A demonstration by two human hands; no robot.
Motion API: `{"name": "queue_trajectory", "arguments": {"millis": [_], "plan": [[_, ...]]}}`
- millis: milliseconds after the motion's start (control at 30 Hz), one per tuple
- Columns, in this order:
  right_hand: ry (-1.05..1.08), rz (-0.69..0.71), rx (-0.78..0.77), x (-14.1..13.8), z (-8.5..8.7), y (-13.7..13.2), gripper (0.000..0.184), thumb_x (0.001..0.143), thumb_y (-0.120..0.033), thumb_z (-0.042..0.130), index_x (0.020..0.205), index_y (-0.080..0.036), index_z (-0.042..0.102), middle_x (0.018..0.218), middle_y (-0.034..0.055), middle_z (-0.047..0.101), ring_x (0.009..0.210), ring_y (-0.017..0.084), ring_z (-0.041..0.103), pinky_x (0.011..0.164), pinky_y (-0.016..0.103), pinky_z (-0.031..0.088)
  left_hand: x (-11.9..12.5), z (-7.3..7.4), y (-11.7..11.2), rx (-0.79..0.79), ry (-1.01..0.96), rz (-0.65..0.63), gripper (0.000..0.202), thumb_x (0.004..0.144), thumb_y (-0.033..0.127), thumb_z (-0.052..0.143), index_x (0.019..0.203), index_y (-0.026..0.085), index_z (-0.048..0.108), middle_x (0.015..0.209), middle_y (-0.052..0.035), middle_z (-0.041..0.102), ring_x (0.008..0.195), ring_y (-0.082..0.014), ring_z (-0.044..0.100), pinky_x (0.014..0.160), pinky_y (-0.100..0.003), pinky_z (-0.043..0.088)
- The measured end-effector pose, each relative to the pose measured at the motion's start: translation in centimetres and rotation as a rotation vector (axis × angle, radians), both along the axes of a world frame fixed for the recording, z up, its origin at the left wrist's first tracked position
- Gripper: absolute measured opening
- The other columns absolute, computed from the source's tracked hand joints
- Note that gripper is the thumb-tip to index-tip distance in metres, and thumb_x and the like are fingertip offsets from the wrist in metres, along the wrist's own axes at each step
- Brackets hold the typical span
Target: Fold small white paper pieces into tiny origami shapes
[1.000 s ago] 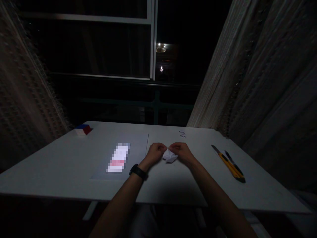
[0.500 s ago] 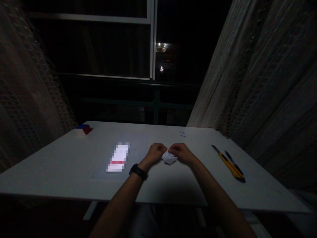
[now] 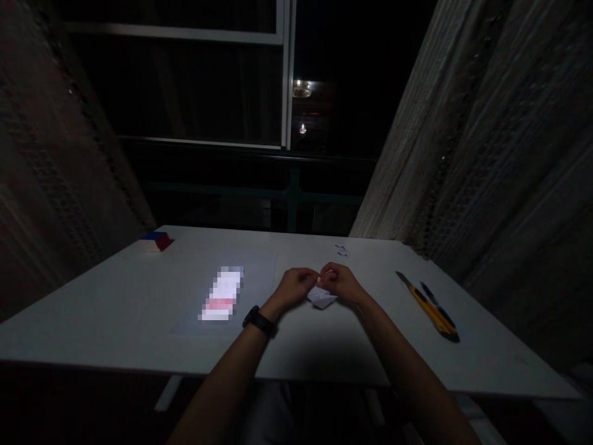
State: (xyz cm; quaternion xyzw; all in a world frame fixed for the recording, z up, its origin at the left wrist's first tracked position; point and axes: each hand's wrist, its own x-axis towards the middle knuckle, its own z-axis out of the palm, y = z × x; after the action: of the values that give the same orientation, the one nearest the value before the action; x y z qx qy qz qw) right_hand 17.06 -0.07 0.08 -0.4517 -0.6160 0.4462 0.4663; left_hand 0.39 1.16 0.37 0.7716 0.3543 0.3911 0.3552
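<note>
A small piece of folded white paper (image 3: 322, 299) is held just above the white table, its pointed lower part showing beneath my fingers. My left hand (image 3: 297, 287) pinches it from the left, with a dark watch (image 3: 258, 321) on that wrist. From the other side my right hand (image 3: 341, 283) grips its upper edge, thumb and fingers closed. The fingertips of both hands meet at the top of the paper and hide that part of it.
Left of my hands a lit phone (image 3: 222, 293) lies on a paper sheet (image 3: 264, 272). A yellow utility knife (image 3: 430, 309) and a black pen (image 3: 438, 304) lie at right. Small paper scraps (image 3: 341, 250) and a coloured block (image 3: 156, 241) are farther back on the table (image 3: 115, 315).
The folded paper has shifted slightly to the right. My left fingertips have moved right, closer to my right fingers, which have curled more over the paper's top.
</note>
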Motion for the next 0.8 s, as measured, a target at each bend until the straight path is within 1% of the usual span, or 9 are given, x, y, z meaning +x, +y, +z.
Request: {"name": "queue_trajectory", "arguments": {"millis": [67, 200, 333, 467, 533, 633, 700, 733, 800], "plan": [[0.022, 0.010, -0.029, 0.0, 0.1, -0.1, 0.034, 0.050, -0.031, 0.075, 0.071, -0.019, 0.051, 0.047, -0.0069, 0.054, 0.040, 0.007, 0.042, 0.041, 0.020, 0.027, 0.0, 0.3, -0.4, 0.030, 0.024, -0.024, 0.032, 0.078, 0.035, 0.047, 0.081, 0.012, 0.069, 0.075, -0.0044, 0.067, 0.069, -0.0141, 0.057, 0.062, -0.022, 0.041], [0.103, 0.026, -0.090, 0.1, 0.5, -0.3, 0.037, 0.049, -0.032, 0.076, 0.072, -0.018, 0.050, 0.047, -0.0068, 0.055, 0.040, 0.007, 0.044, 0.043, 0.021, 0.028, -0.1, 0.4, -0.4, 0.011, 0.011, 0.008, 0.029, 0.076, 0.035, 0.051, 0.082, 0.012, 0.070, 0.075, -0.0054, 0.068, 0.070, -0.0149, 0.059, 0.062, -0.022, 0.042], [0.165, 0.067, -0.189, 0.6, 0.7, -0.5, 0.038, 0.049, -0.030, 0.077, 0.077, -0.017, 0.056, 0.054, -0.0031, 0.060, 0.046, 0.010, 0.051, 0.046, 0.021, 0.031, -0.1, 0.2, 0.0, -0.049, -0.033, -0.022, 0.026, 0.071, 0.032, 0.058, 0.082, 0.011, 0.070, 0.074, -0.0068, 0.068, 0.068, -0.0153, 0.059, 0.063, -0.024, 0.044], [0.231, 0.093, -0.286, 1.1, 0.8, -0.6, 0.039, 0.047, -0.026, 0.078, 0.081, -0.016, 0.061, 0.059, -0.0009, 0.064, 0.049, 0.012, 0.054, 0.048, 0.022, 0.034, -0.1, 0.2, 0.1, -0.040, -0.080, 0.018, 0.024, 0.071, 0.031, 0.060, 0.082, 0.011, 0.070, 0.077, -0.0075, 0.069, 0.070, -0.0155, 0.060, 0.065, -0.025, 0.045], [0.267, 0.095, -0.316, 1.2, 0.7, -0.5, 0.039, 0.045, -0.023, 0.078, 0.080, -0.016, 0.062, 0.059, -0.0008, 0.064, 0.050, 0.012, 0.055, 0.049, 0.023, 0.035, -0.1, 0.2, 0.1, -0.043, -0.097, 0.008, 0.025, 0.072, 0.031, 0.059, 0.083, 0.012, 0.070, 0.079, -0.0078, 0.069, 0.072, -0.0158, 0.060, 0.067, -0.025, 0.045], [0.271, 0.059, -0.327, 1.3, 0.5, -0.4, 0.036, 0.044, -0.022, 0.078, 0.075, -0.015, 0.062, 0.056, -0.0009, 0.063, 0.049, 0.012, 0.055, 0.049, 0.023, 0.035, -0.1, 0.1, 0.1, -0.079, -0.107, -0.044, 0.028, 0.071, 0.030, 0.060, 0.090, 0.011, 0.070, 0.079, -0.0072, 0.069, 0.070, -0.0154, 0.060, 0.065, -0.025, 0.045], [0.250, 0.043, -0.324, 1.3, 0.5, -0.3, 0.034, 0.043, -0.022, 0.078, 0.072, -0.015, 0.062, 0.055, -0.0011, 0.063, 0.048, 0.012, 0.054, 0.048, 0.022, 0.035, -0.1, 0.0, 0.2, -0.096, -0.109, -0.054, 0.031, 0.071, 0.030, 0.060, 0.095, 0.011, 0.068, 0.078, -0.0069, 0.069, 0.068, -0.0150, 0.059, 0.064, -0.025, 0.045], [0.237, 0.041, -0.323, 1.3, 0.5, -0.3, 0.033, 0.043, -0.022, 0.078, 0.072, -0.015, 0.062, 0.054, -0.0013, 0.063, 0.048, 0.012, 0.054, 0.048, 0.022, 0.034, -0.1, -0.1, 0.2, -0.095, -0.105, -0.054, 0.031, 0.071, 0.029, 0.060, 0.094, 0.011, 0.069, 0.078, -0.0071, 0.069, 0.068, -0.0152, 0.060, 0.064, -0.025, 0.045], [0.218, 0.042, -0.320, 1.2, 0.6, -0.3, 0.033, 0.043, -0.021, 0.078, 0.071, -0.015, 0.062, 0.054, -0.0017, 0.062, 0.049, 0.011, 0.054, 0.047, 0.022, 0.034, -0.1, -0.1, 0.2, -0.080, -0.090, -0.049, 0.026, 0.071, 0.028, 0.060, 0.087, 0.011, 0.070, 0.078, -0.0075, 0.070, 0.070, -0.0162, 0.060, 0.065, -0.026, 0.045]]}}
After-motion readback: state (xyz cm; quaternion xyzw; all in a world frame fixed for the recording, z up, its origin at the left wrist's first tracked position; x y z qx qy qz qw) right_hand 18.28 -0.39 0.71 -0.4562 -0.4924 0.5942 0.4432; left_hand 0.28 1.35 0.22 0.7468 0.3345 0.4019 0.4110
